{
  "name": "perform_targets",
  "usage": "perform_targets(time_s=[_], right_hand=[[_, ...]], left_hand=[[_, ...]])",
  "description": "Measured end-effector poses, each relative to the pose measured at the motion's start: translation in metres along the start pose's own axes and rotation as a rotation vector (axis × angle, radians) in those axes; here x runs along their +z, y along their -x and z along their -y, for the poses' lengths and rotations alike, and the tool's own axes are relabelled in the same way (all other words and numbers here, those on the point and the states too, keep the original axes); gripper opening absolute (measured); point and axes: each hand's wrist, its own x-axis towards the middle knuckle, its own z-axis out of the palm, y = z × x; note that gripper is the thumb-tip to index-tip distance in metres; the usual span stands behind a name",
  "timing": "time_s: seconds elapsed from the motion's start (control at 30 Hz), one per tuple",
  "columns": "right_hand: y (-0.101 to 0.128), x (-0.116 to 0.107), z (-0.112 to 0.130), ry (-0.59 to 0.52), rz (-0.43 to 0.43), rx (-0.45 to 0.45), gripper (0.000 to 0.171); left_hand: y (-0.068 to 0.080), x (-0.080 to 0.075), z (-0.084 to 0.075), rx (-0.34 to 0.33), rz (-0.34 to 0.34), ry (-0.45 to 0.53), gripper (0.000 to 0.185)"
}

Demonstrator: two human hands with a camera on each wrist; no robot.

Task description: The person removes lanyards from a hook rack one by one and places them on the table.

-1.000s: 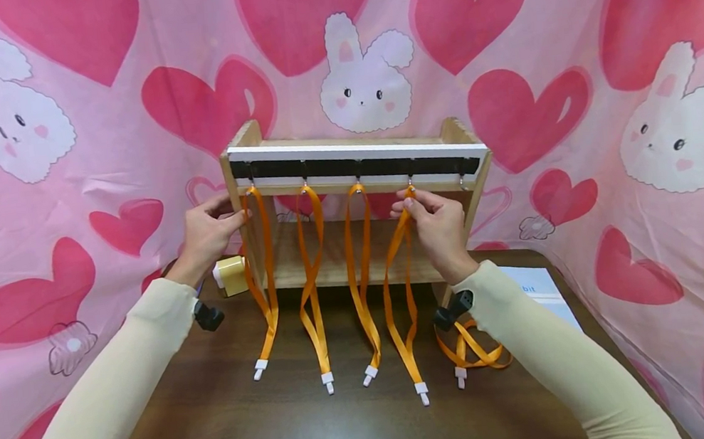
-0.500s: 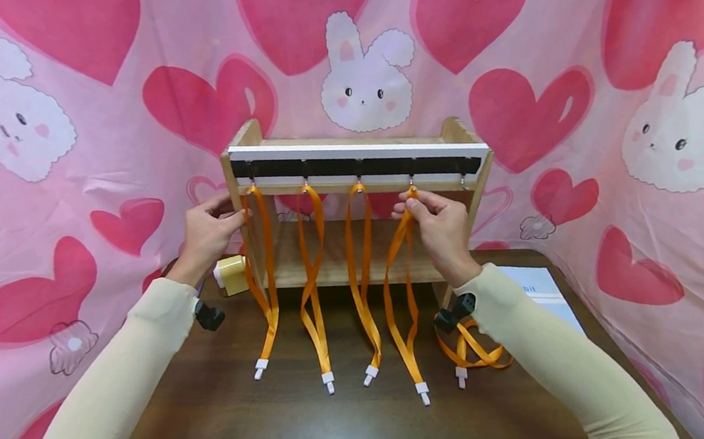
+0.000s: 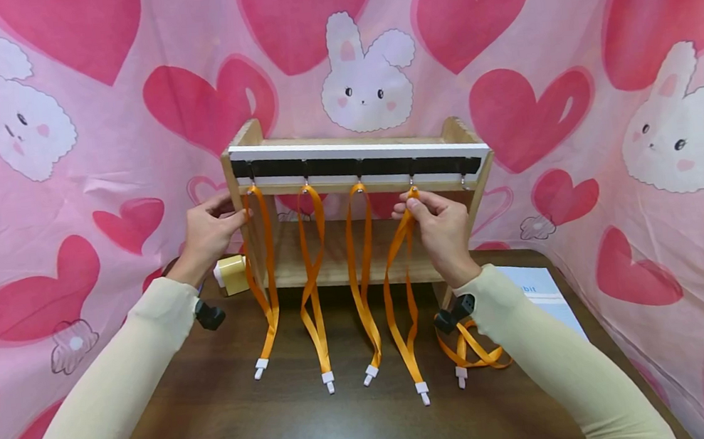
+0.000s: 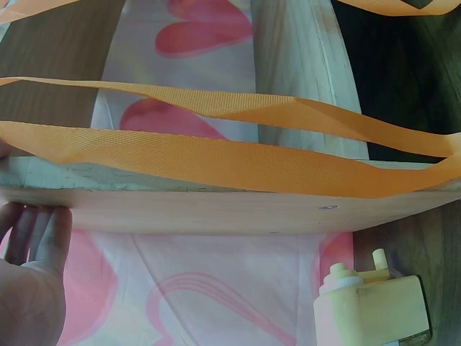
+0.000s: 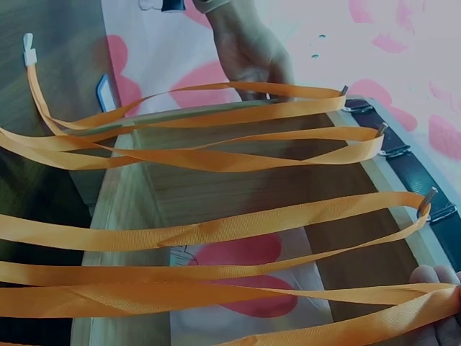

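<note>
The right hand (image 3: 439, 228) pinches the fourth strap (image 3: 405, 264) at its hook (image 3: 411, 186); a careless release could slip the loop off. The left hand (image 3: 208, 234), fingers straight, steadies the rack (image 3: 354, 149), which might tip otherwise.

Head view above, wrist views close, sharing wooden rack (image 3: 359, 197)

The rack (image 3: 251, 244) is made of pale, matt bare wood. The straps (image 3: 310, 281) are woven orange cloth with a slight sheen. The surface (image 3: 233, 432) is finished in dark, smooth wood.
</note>
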Motion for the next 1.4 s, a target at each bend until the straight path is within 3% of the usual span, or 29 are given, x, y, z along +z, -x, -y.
perform_targets(time_s=[0.3,0.5,0.9,1.2,1.4], right_hand=[[0.005,-0.001,0.001,-0.112,-0.008,-0.061,0.023],[0.005,-0.007,-0.004,-0.098,-0.016,-0.110,0.022],[0.013,-0.027,-0.021,0.133,-0.036,-0.265,0.021],[0.021,-0.046,-0.038,0.210,0.000,-0.344,0.019],[0.031,-0.060,-0.049,0.373,0.038,-0.390,0.017]], left_hand=[[0.000,0.001,0.001,-0.002,-0.012,0.007,0.049],[0.001,0.000,0.003,-0.001,-0.030,-0.018,0.046],[0.001,0.000,0.004,-0.023,-0.029,-0.050,0.049],[0.000,0.000,0.001,-0.014,-0.021,-0.047,0.051],[0.000,0.000,0.002,-0.026,-0.020,-0.036,0.051]])
